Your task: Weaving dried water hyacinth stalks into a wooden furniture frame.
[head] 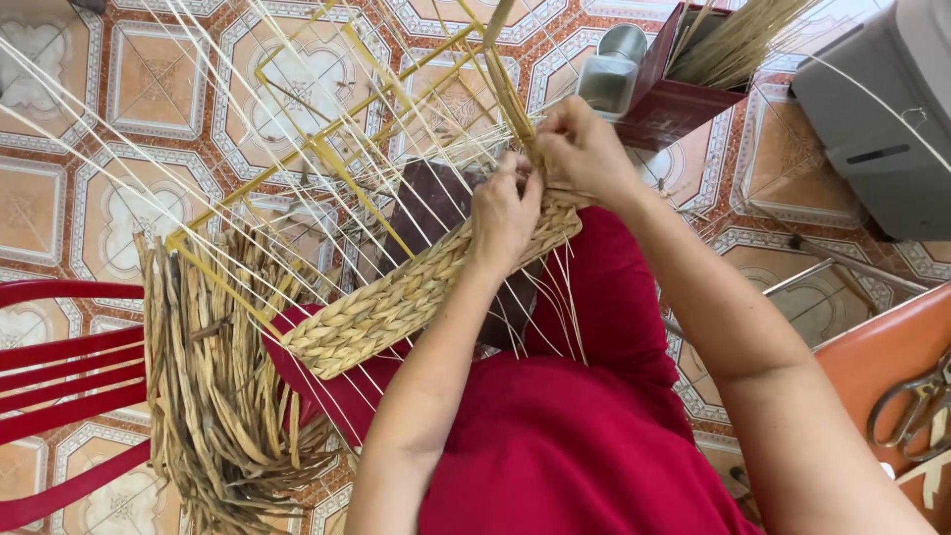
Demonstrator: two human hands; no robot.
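We rested the half-woven, pale-straw braided basket panel [396,302] across our red-clothed lap. Our left hand [503,213] pressed closed on its upper woven edge; our right hand [584,149] pinched a flat dried straw strand [507,84] just beside it. Thin pale upright spokes [248,149] fanned outward, and a bundle of loose dried fibre [223,396] hung beside a red plastic chair [59,367].

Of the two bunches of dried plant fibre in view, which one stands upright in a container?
The thin straw stalks at top right, standing in the dark red box. The broad dried leaf strands at lower left hang loose over the red chair, no container.
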